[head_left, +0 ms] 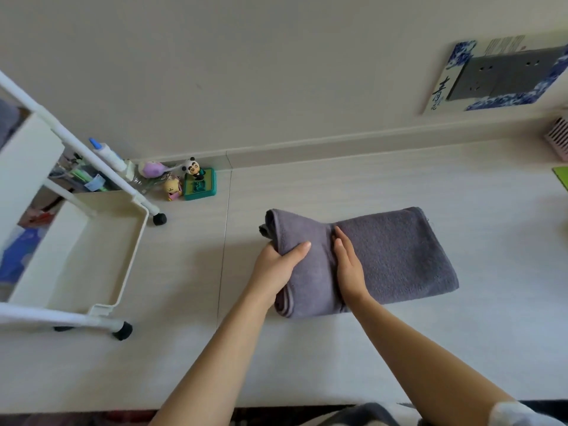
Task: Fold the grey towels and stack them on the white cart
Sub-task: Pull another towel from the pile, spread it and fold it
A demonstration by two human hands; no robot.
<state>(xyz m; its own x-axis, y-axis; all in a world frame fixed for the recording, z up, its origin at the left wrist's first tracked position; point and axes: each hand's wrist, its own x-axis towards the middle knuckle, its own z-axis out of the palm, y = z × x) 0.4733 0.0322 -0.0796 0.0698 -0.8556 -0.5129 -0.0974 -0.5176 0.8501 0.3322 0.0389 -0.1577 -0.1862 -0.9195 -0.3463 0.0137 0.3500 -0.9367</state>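
A grey towel [393,253] lies folded on the pale table [338,358], right of centre. My left hand [276,265] grips the towel's left end, thumb on top, and that end is lifted and curled over towards the middle. My right hand [349,265] lies flat with straight fingers pressing along the crease in the middle of the towel. The white cart [123,259] stands on the table at the left, its tray bare where it shows.
Small toy figures [196,182] and a bottle [107,155] sit by the wall behind the cart. A pink box [558,136] and a green edge [561,176] are at the far right. The table's front edge runs along the bottom.
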